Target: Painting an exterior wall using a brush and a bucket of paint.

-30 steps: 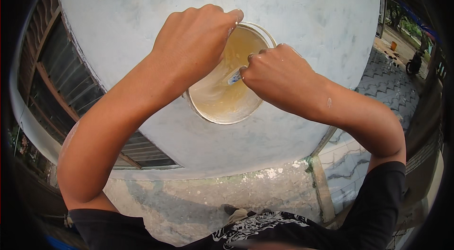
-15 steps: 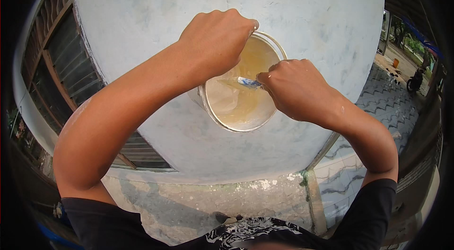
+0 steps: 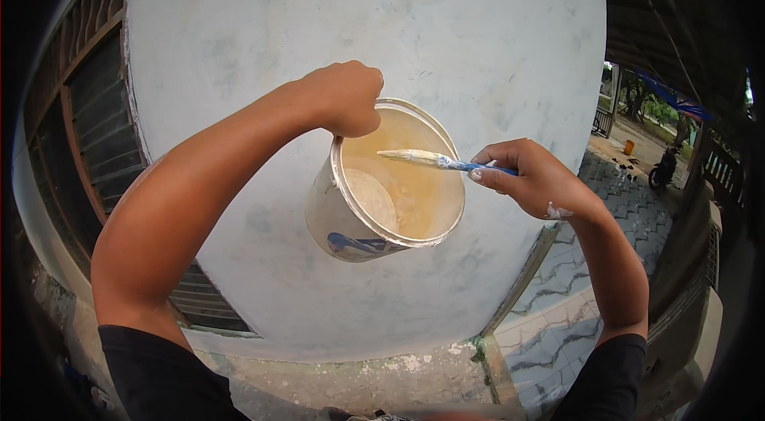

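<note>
My left hand (image 3: 351,98) is closed on the far left rim of a white bucket (image 3: 325,210), holding it up, tilted with its mouth toward me. Yellowish-cream smears coat the inside, and a pale patch shows at the bottom. A blue mark is on its outer wall. In my right hand (image 3: 535,176) is a paintbrush (image 3: 416,156), its blue handle pinched between thumb and fingers. The brush lies across the bucket's mouth, its cream-coated bristles pointing left. White paint spots my right thumb and wrist.
A pale, blotchy wall (image 3: 263,198) stands right behind the bucket. To the left is a wood-framed louvred window (image 3: 103,114). Grey-patterned tiles (image 3: 550,293) run along the right, with a motorbike (image 3: 660,172) and an orange container (image 3: 629,148) farther off.
The bucket is lower in view and shows more of its outer side. My right hand has moved right and down, drawing the brush back so its bristles and handle show over the mouth.
</note>
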A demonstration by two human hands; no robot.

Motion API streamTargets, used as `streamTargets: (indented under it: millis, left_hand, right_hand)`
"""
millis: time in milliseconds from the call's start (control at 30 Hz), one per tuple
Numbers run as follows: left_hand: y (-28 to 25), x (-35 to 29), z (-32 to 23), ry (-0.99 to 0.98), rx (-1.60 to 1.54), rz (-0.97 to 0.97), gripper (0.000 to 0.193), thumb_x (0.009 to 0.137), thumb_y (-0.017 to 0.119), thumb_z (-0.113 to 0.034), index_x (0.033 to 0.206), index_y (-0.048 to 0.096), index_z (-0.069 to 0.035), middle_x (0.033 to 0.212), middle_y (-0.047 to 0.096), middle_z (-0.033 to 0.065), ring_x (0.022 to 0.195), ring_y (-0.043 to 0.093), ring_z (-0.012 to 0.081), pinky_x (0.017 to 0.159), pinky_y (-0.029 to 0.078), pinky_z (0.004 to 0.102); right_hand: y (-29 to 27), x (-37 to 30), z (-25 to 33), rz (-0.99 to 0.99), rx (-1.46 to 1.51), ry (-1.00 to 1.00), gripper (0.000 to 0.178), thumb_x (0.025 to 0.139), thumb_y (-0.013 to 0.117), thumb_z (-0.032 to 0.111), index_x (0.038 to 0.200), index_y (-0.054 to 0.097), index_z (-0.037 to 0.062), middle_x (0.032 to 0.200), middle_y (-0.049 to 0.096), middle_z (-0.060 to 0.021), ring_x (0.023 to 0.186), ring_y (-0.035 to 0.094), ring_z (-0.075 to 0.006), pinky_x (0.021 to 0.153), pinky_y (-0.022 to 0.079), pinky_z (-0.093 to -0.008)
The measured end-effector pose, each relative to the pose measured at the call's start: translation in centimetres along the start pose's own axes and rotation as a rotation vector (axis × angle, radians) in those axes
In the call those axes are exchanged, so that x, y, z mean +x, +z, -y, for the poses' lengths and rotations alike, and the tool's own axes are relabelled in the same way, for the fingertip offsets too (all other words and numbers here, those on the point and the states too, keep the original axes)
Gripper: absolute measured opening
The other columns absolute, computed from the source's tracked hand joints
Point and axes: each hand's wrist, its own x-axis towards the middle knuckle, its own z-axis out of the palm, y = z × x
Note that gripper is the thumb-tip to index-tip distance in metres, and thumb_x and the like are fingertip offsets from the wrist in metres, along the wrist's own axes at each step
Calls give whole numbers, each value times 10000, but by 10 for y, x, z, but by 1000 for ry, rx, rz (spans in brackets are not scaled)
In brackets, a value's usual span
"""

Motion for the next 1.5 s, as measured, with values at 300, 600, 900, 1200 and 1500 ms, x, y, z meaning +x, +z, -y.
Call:
streamTargets:
  millis: [300,600,900,1200,1500]
  left_hand:
    - [-47,39,24,44,-132,63,279,795,708,-106,985,745,94,895,760,217,797,749,288,729,593,395]
    - [-107,55,21,19,-25,64,232,821,739,-122,972,774,51,848,760,145,767,732,238,721,572,371]
    - [-131,63,18,-3,78,12,219,839,739,-119,978,774,47,857,762,147,771,739,241,752,597,363]
    - [-123,75,30,24,60,67,192,849,739,-145,950,792,9,825,744,110,754,688,210,729,534,372]
    - [-111,92,37,112,72,39,287,839,743,-172,1070,797,-10,919,769,129,814,693,222,749,524,372]
  right_hand:
    - [-27,17,-8,55,233,6,228,1121,429,171,984,574,62,764,554,24,607,397,-53,557,367,-233]
    - [-67,122,-7,-596,457,-75,221,1062,583,206,1164,648,22,788,560,10,649,409,-68,567,368,-260]
    - [-153,260,-33,-1237,-170,-116,449,977,651,187,1418,624,106,1127,731,-204,1008,713,-344,886,549,-405]
    - [-195,278,-28,-1048,-324,246,362,881,597,72,1229,685,22,1204,719,-223,1115,700,-410,923,567,-480]
    - [-242,249,-7,-1124,-673,209,220,842,598,79,969,774,47,972,745,-217,881,715,-416,768,562,-470]
